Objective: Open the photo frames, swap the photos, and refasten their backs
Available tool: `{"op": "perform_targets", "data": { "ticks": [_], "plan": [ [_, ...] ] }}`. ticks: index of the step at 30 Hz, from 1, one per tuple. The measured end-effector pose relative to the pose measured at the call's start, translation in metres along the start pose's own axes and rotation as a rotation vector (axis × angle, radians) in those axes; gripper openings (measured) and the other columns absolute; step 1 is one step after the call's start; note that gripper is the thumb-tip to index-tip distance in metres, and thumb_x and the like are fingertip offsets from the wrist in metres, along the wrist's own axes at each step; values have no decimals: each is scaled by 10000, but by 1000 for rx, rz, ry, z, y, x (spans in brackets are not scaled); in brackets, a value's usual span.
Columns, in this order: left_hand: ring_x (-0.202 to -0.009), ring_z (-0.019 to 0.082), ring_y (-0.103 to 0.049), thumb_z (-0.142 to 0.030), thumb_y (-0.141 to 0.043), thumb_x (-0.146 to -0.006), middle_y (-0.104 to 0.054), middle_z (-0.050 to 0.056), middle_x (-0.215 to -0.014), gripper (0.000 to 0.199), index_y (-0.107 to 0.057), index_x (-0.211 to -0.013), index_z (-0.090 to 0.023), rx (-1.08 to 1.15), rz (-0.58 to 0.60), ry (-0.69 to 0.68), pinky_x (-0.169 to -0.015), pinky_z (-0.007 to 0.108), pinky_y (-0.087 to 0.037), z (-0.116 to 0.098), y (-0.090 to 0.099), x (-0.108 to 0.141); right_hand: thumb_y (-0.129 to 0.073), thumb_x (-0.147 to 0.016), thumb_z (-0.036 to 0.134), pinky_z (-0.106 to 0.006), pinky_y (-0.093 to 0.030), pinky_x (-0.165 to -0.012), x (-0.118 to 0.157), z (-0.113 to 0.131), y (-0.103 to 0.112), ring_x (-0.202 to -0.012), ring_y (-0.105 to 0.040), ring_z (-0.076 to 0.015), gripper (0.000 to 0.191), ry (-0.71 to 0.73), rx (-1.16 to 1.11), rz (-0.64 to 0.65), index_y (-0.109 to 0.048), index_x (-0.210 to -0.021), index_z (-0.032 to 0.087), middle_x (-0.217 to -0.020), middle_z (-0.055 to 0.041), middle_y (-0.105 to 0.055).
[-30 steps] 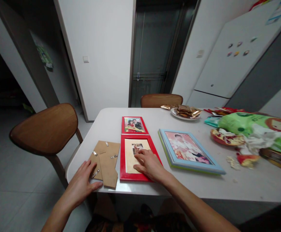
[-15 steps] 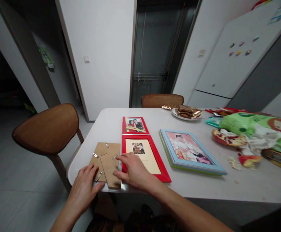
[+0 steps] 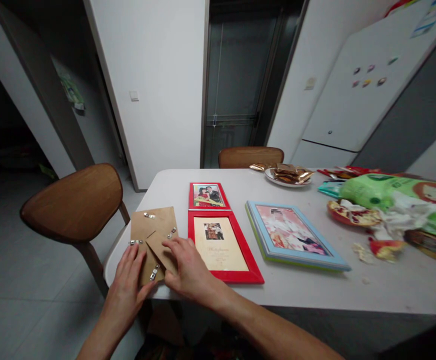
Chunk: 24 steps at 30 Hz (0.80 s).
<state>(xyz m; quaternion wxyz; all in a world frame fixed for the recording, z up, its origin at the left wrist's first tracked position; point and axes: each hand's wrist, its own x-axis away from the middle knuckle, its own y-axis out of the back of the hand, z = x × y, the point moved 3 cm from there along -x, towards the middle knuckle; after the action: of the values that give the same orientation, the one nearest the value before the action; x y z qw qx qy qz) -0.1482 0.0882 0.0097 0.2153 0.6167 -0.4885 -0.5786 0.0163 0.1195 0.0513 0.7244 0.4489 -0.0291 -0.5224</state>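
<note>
A brown photo frame back (image 3: 152, 218) lies at the table's near left corner, its small metal clips and stand flap (image 3: 162, 251) facing up. My left hand (image 3: 126, 282) holds its left side and lower edge, fingers on the board and thumb near the bottom. Across the flap and right edge sits my right hand (image 3: 188, 267), with fingertips on top and thumb lower down; the fingers hide part of the flap. Just to the right are a large red photo frame (image 3: 253, 267) and a smaller red photo frame (image 3: 227, 204) beyond it, both face up.
Stacked photo frames, a light blue one (image 3: 296, 256) on top, lie mid-table. Farther off are a plate (image 3: 289, 184) of wrapped snacks, a green package (image 3: 383, 192), an opened pomegranate (image 3: 347, 220) and peel scraps (image 3: 386, 249). A wooden chair (image 3: 71, 205) stands left.
The brown frame back has shifted left and turned counterclockwise, both hands moving along with it. The red frames and the blue stack stay put.
</note>
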Motion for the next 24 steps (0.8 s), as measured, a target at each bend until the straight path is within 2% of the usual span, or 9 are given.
{"op": "perform_targets", "data": {
  "ticks": [3, 5, 8, 11, 13, 16, 24],
  "plan": [
    [-1260, 249, -212, -335, -487, -770, -283, 126, -1349, 543, -278, -1245, -177, 7, -88, -84, -1017, 430, -247, -22, 12, -15, -508, -596, 151, -345, -341, -889, 1, 2, 30, -1019, -403, -179, 537, 16, -6, -50, -451, -1129, 178, -1108, -71, -476],
    [-1252, 244, -235, -346, -503, -762, -309, 133, -1334, 552, -287, -1238, -170, 34, -82, -107, -1014, 422, -259, -39, 12, -26, -503, -596, 150, -370, -333, -899, 5, -4, 50, -1025, -416, -183, 506, -5, 22, -53, -480, -1099, 195, -1109, -64, -490],
    [-1213, 235, -319, -323, -517, -754, -388, 141, -1285, 510, -348, -1202, -149, 96, 2, -96, -994, 401, -303, -64, -6, -39, -496, -583, 137, -375, -345, -890, 17, -25, 73, -1009, -448, -192, 457, -78, 81, -16, -535, -1035, 191, -1091, -70, -515],
    [-1168, 227, -388, -260, -523, -746, -439, 145, -1249, 460, -395, -1170, -137, 149, 143, -62, -963, 396, -344, -86, -32, -47, -493, -571, 129, -350, -353, -887, 34, -51, 86, -990, -470, -193, 440, -177, 147, 29, -566, -1003, 165, -1074, -81, -538],
    [-1156, 232, -402, -248, -532, -734, -449, 148, -1242, 451, -419, -1155, -130, 168, 250, -62, -953, 401, -351, -99, -45, -51, -491, -573, 132, -330, -360, -878, 44, -66, 92, -967, -485, -189, 432, -238, 180, 50, -575, -996, 152, -1047, -80, -561],
    [-1152, 252, -404, -285, -538, -728, -446, 157, -1242, 456, -439, -1142, -121, 156, 354, -73, -956, 421, -331, -113, -54, -55, -487, -580, 139, -309, -378, -846, 51, -82, 93, -918, -506, -183, 424, -300, 206, 76, -581, -993, 149, -1003, -70, -589],
    [-1157, 257, -397, -304, -517, -751, -442, 155, -1246, 397, -477, -1102, -125, 81, 419, -77, -951, 421, -318, -117, -56, -69, -502, -610, 164, -345, -360, -854, 51, -91, 82, -959, -472, -216, 354, -315, 323, 56, -618, -944, 147, -1054, -105, -545]
  ]
}}
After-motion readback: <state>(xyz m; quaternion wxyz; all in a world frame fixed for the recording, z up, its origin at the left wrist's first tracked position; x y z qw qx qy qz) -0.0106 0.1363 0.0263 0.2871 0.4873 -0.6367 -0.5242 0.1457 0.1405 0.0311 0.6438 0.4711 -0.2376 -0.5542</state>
